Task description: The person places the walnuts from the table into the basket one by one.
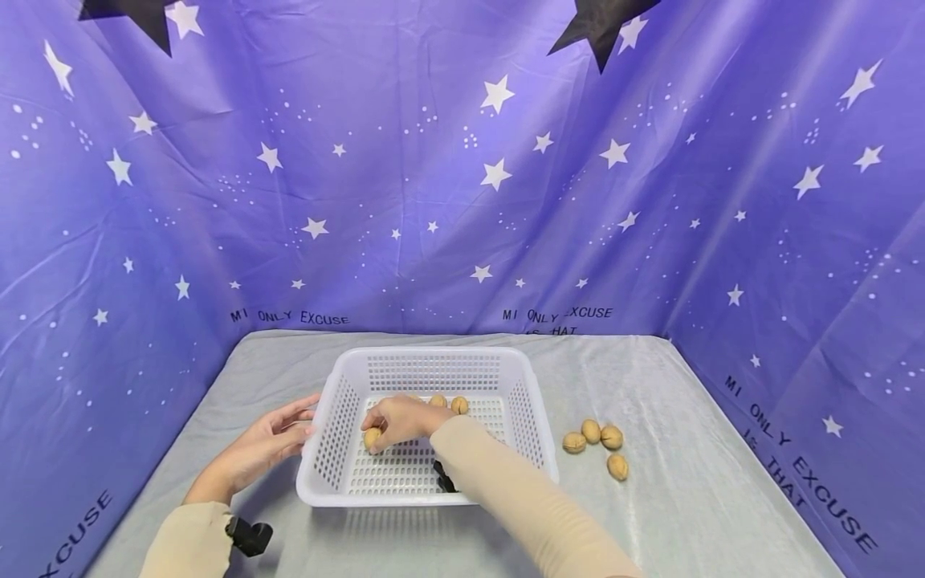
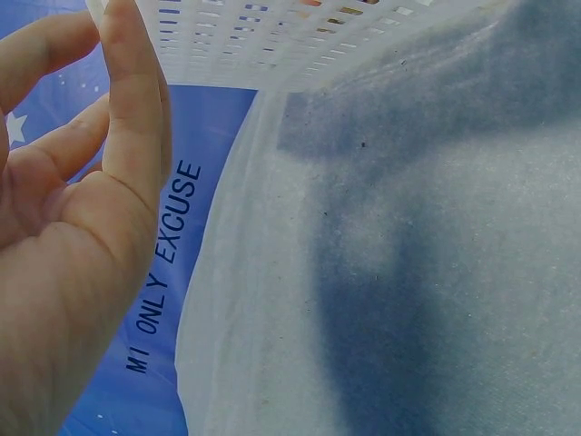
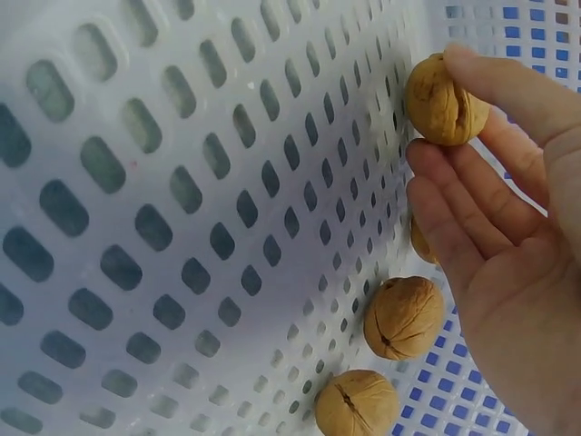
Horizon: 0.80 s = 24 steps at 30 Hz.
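Note:
A white perforated plastic basket (image 1: pixel 433 353) stands on the cloth-covered table. Inside it, my right hand (image 1: pixel 405 421) pinches a walnut (image 3: pixel 445 100) between thumb and fingertips, low over the floor in the basket's left half. Farther back in the basket lie more walnuts, among them one walnut (image 1: pixel 459 405) beside another (image 1: pixel 437 401); the right wrist view also shows one partly hidden behind my fingers. My left hand (image 1: pixel 253 445) is at the basket's left side, its fairly straight fingers and thumb touching the rim from outside.
To the right of the basket, several loose walnuts (image 1: pixel 611 437) lie in a group on the grey cloth (image 1: pixel 694 498). Purple star-printed curtains (image 1: pixel 433 201) hang behind and on both sides of the table. Black wrist mounts (image 1: pixel 249 535) sit at the cuffs.

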Each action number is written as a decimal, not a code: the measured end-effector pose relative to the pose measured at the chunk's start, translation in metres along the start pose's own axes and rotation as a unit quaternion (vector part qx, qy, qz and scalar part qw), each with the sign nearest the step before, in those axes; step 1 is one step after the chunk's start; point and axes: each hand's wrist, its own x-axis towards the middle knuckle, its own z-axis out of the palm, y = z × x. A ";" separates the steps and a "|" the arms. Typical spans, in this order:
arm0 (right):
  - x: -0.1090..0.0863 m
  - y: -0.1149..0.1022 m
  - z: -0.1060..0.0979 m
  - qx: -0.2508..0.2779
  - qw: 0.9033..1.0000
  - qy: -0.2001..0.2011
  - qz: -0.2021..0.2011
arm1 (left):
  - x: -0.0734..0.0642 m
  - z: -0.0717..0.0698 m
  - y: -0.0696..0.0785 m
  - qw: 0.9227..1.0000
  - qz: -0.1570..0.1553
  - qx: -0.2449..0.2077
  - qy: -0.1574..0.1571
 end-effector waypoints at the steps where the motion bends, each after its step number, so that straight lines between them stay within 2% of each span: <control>1: 0.000 0.000 0.000 0.002 1.000 0.000 0.001 | 0.000 0.000 0.000 1.000 0.000 0.001 0.000; 11: -0.008 -0.004 -0.012 0.008 1.000 0.000 0.010 | 0.000 0.001 0.001 1.000 0.000 -0.001 0.002; 19: -0.021 -0.006 -0.033 0.054 0.999 -0.002 0.010 | -0.001 0.001 0.000 1.000 0.005 -0.005 0.001; 24: -0.032 -0.008 -0.050 0.056 0.998 0.004 0.012 | 0.000 0.000 0.000 1.000 0.007 -0.008 -0.004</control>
